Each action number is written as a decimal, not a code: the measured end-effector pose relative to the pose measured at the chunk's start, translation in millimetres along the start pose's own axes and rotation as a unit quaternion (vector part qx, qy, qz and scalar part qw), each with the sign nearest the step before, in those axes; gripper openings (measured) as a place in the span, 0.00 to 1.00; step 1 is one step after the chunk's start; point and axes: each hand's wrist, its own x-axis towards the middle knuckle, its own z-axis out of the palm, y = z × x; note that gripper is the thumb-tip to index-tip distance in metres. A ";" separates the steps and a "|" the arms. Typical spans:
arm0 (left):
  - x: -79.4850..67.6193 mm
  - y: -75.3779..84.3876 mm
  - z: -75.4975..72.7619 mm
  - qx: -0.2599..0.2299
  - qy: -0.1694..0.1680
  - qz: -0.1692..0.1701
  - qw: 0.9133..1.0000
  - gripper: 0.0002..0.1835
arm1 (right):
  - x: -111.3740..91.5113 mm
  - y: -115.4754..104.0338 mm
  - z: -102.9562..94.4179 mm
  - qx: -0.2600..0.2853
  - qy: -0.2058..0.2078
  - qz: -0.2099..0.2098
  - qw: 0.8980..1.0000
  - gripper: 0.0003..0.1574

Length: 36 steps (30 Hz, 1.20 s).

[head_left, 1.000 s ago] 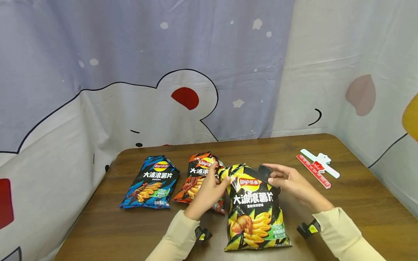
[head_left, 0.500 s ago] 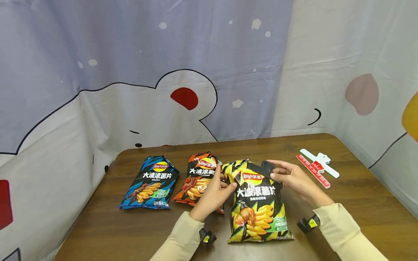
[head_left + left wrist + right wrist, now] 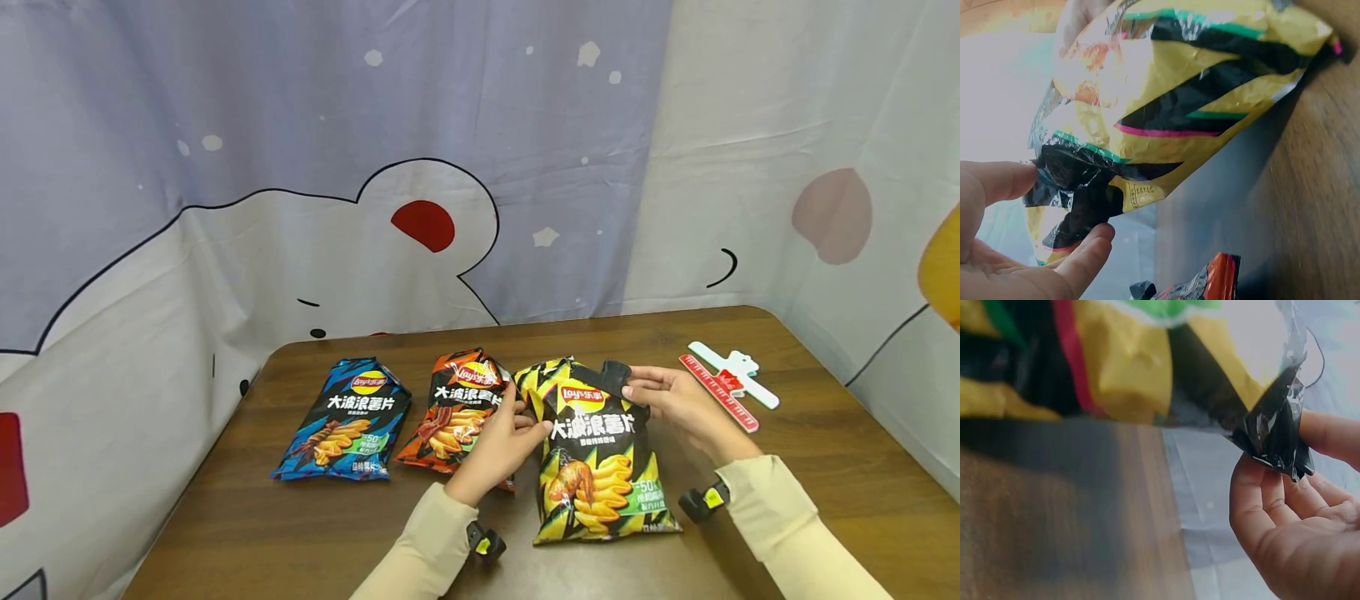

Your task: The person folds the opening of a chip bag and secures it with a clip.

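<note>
A yellow-and-black chip bag [image 3: 596, 467] is held by its top between both hands, with its printed front facing me and its lower end toward the near side of the table. My left hand [image 3: 501, 442] pinches its upper left corner; in the left wrist view, the thumb and fingertips [image 3: 1094, 247] press the crinkled film. At the upper right, my right hand [image 3: 682, 408] pinches the black folded corner [image 3: 1275, 440] between thumb and fingers. Whether the bag's bottom edge touches the tabletop I cannot tell.
An orange-and-black chip bag [image 3: 450, 433] lies just behind my left hand. Left of it is a blue-and-black chip bag [image 3: 348, 421]. A white bag clip [image 3: 761, 392] and a red bag clip [image 3: 705, 379] lie crossed at the right. A printed curtain [image 3: 570, 167] hangs behind the wooden table [image 3: 247, 533].
The yellow-and-black bag, with both hands on it, has shifted a little away and to the right. The other bags and the clips have stayed in place.
</note>
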 end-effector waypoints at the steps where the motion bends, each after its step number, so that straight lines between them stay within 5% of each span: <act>1: 0.5 -0.4 0.9 -0.004 -0.001 0.003 1.000 0.49 | 1.3 0.3 -0.9 -0.003 0.005 0.003 1.000 0.41; 13: 8.8 -2.6 12.9 0.010 -0.005 0.038 0.999 0.43 | 13.9 3.5 -13.7 -0.022 0.011 0.024 0.999 0.41; 20: 12.7 0.7 19.0 0.009 -0.017 0.025 1.000 0.45 | 17.9 1.2 -21.9 -0.072 0.007 0.033 0.997 0.41; 36: 22.7 5.4 33.9 0.026 -0.019 0.020 0.999 0.44 | 28.6 0.5 -34.8 -0.086 -0.024 0.058 0.994 0.41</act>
